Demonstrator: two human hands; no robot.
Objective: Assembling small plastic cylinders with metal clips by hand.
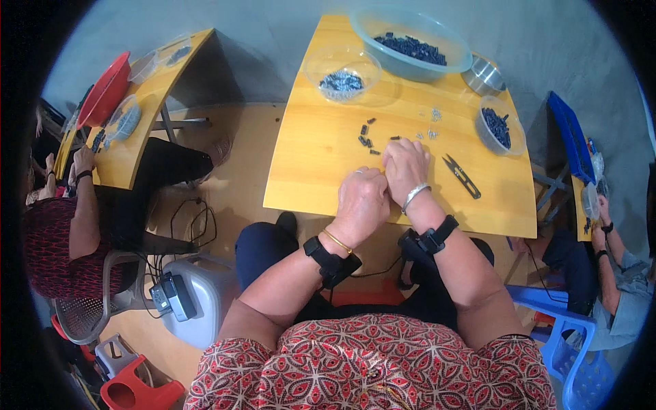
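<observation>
One left hand [363, 198]: curled, left of snips [462, 177]
Right hand [408, 165]: likewise (cannot tell what either grasps)
Pieces [363, 141]: left of snips

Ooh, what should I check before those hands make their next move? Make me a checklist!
1. Left hand and right hand close together: ok, side by side at the near edge of the yellow table.
2. Something held in the fingers: cannot tell, the hands hide it.
3. Black snips clear of the hands: ok, lying to the right of the right hand.
4. Loose dark pieces gathered in one pile: not ok, they lie scattered.
5. Big light-blue bowl stocked: ok, many dark pieces inside.
</observation>
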